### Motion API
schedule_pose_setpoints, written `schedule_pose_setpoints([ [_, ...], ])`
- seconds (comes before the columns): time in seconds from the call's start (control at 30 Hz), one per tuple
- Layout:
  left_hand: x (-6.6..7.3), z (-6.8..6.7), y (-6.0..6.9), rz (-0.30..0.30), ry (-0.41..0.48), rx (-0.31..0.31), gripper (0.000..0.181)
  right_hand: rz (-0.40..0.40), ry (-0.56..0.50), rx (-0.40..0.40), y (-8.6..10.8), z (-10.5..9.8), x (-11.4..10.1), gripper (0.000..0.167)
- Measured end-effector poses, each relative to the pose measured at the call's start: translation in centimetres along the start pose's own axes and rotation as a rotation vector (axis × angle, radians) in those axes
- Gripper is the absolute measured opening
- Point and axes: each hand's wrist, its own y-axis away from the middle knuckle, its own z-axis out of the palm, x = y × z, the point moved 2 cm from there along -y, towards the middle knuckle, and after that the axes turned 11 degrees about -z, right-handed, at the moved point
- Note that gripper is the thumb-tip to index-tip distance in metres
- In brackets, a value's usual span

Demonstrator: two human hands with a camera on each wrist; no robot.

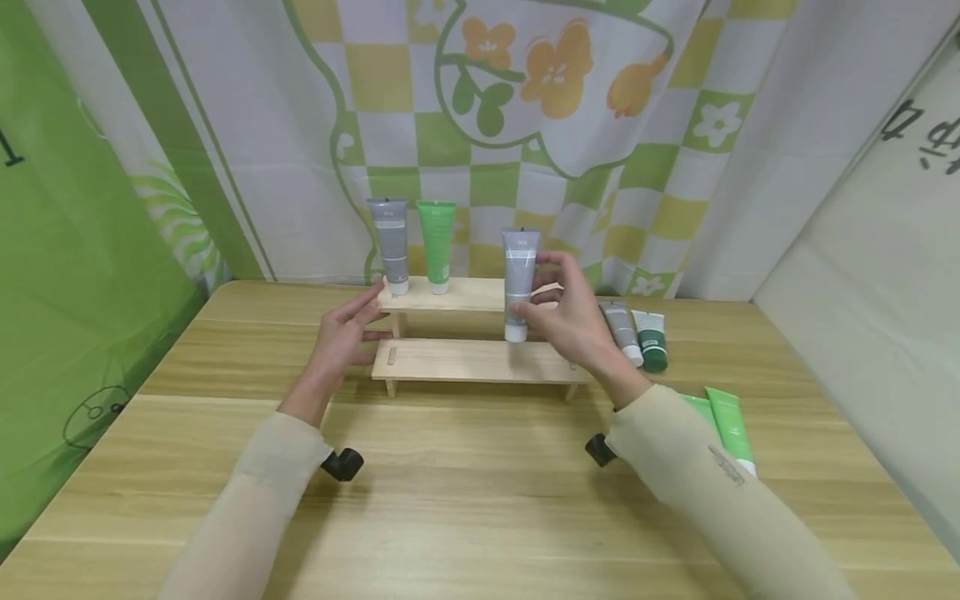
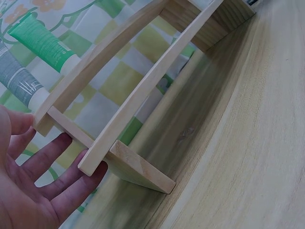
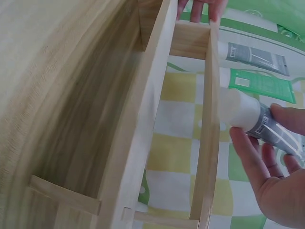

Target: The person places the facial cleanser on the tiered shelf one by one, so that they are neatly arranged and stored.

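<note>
Head view: the right hand (image 1: 570,312) holds a grey tube (image 1: 520,268) upright, white cap down, with thumb and fingers clamped on its sides. That tube is in front of the upper shelf of a two-tier wooden stand (image 1: 472,362) and over its lower shelf (whether the cap touches wood, I cannot tell). The left hand (image 1: 341,337) touches the stand's left end, its fingers spread apart, as the left wrist view also shows. On the upper shelf, near that hand, another grey tube (image 1: 391,242) and a green tube (image 1: 437,242) stand side by side on their caps. To the right of the stand, a smaller grey tube (image 1: 619,329) and a white-and-dark-green tube (image 1: 651,340) lie on the table (image 1: 465,500); bright green tubes (image 1: 729,423) lie nearer, beside the right sleeve (image 1: 682,446).
</note>
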Motion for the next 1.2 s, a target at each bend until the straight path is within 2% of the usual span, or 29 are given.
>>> schedule_pose_setpoints([
  [0.2, 0.1, 0.0, 0.0, -0.006, 0.004, -0.001, 0.044, -0.058, 0.025, 0.04, -1.4, 0.7, -0.5, 0.071],
  [0.43, 0.2, 0.0, -0.2, -0.011, -0.003, 0.032, 0.044, -0.167, 0.075, 0.073, -3.3, 2.4, -0.6, 0.071],
  [0.73, 0.9, 0.1, -0.1, 0.006, -0.107, 0.01, 0.044, -0.197, 0.104, 0.087, -4.5, 3.5, -0.1, 0.07],
  [1.2, 1.1, 0.5, -0.2, -0.008, -0.074, 0.052, 0.044, -0.238, 0.113, 0.109, -5.7, 4.6, 1.0, 0.067],
])
